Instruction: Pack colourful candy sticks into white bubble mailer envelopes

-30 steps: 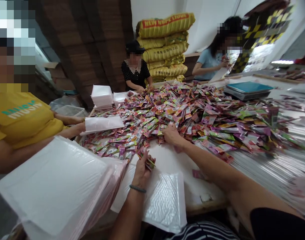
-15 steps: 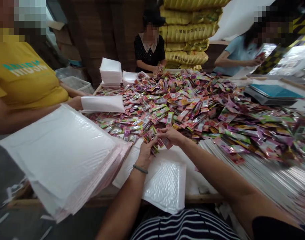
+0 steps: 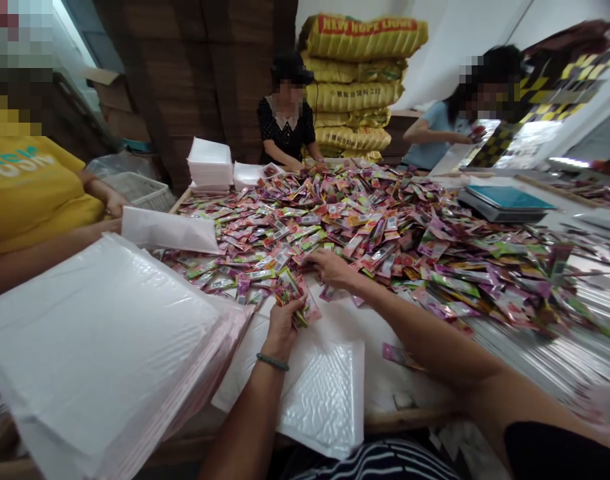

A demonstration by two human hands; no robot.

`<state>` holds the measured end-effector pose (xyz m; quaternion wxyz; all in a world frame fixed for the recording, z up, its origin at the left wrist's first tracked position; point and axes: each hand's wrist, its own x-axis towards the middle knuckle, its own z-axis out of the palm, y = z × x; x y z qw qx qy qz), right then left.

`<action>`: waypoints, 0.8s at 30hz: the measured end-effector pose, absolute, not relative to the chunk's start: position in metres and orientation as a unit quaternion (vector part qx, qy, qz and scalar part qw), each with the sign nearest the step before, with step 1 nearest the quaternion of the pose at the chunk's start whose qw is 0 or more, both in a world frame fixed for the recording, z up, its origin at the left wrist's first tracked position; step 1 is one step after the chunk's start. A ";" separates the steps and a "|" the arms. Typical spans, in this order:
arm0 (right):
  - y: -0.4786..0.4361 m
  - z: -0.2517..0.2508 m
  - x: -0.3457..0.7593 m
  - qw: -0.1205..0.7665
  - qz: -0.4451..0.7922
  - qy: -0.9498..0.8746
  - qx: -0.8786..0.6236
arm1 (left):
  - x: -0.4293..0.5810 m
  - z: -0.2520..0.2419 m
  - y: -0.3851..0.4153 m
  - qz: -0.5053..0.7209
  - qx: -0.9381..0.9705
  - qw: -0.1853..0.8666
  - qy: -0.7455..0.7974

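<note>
My left hand (image 3: 285, 323) is closed round a bunch of small, colourful sealed packets (image 3: 289, 288), held upright over the white table. A padded mailer (image 3: 327, 393) with a bubbled surface lies below that wrist, near my body. To the right, my right hand (image 3: 329, 268) reaches to the near edge of a large heap of the same packets (image 3: 355, 220). Its fingers are bent together at the heap; whatever lies between the fingertips is too small to make out. One loose packet (image 3: 402, 357) rests under my right forearm.
A thick stack of large white mailers (image 3: 95, 340) stands at the left. Beyond it a person in yellow (image 3: 39, 187) holds a white mailer (image 3: 169, 230). Two other people work across the table. A scale with a blue top (image 3: 509, 198) is at the right; yellow sacks (image 3: 355, 97) are piled behind.
My right hand has moved off the bunch in my left hand and onto the heap. The loose packet under my right forearm has come into sight. The view has shifted to the right.
</note>
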<state>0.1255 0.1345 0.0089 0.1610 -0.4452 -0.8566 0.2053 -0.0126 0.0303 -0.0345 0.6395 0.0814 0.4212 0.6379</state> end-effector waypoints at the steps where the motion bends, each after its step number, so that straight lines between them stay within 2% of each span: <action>1: 0.143 0.015 0.135 0.121 0.116 -0.889 -0.426 | -0.013 -0.035 0.031 0.642 0.072 0.635 0.423; 3: 0.159 0.024 0.148 0.048 0.006 -0.915 -0.401 | -0.014 -0.036 0.031 0.651 0.056 0.627 0.424; 5: 0.173 0.029 0.152 0.020 -0.016 -0.912 -0.409 | -0.015 -0.036 0.032 0.657 0.051 0.624 0.420; 11: 0.202 0.047 0.129 0.091 0.013 -0.877 -0.471 | -0.015 -0.032 0.033 0.665 0.034 0.624 0.410; 13: 0.198 0.047 0.119 0.142 0.068 -0.861 -0.483 | -0.016 -0.031 0.033 0.673 0.029 0.620 0.404; 15: 0.183 0.041 0.109 0.175 0.194 -0.838 -0.478 | -0.016 -0.030 0.033 0.681 0.025 0.616 0.395; 18: 0.152 0.024 0.097 0.147 0.409 -0.805 -0.404 | -0.019 -0.030 0.035 0.685 0.016 0.618 0.386; 20: 0.141 0.016 0.091 0.104 0.471 -0.804 -0.347 | -0.020 -0.031 0.036 0.683 0.010 0.621 0.384; 22: 0.144 0.016 0.086 0.073 0.440 -0.833 -0.326 | -0.022 -0.033 0.037 0.682 0.006 0.621 0.385; 24: 0.159 0.021 0.083 0.072 0.315 -0.876 -0.358 | -0.023 -0.036 0.038 0.683 0.005 0.618 0.388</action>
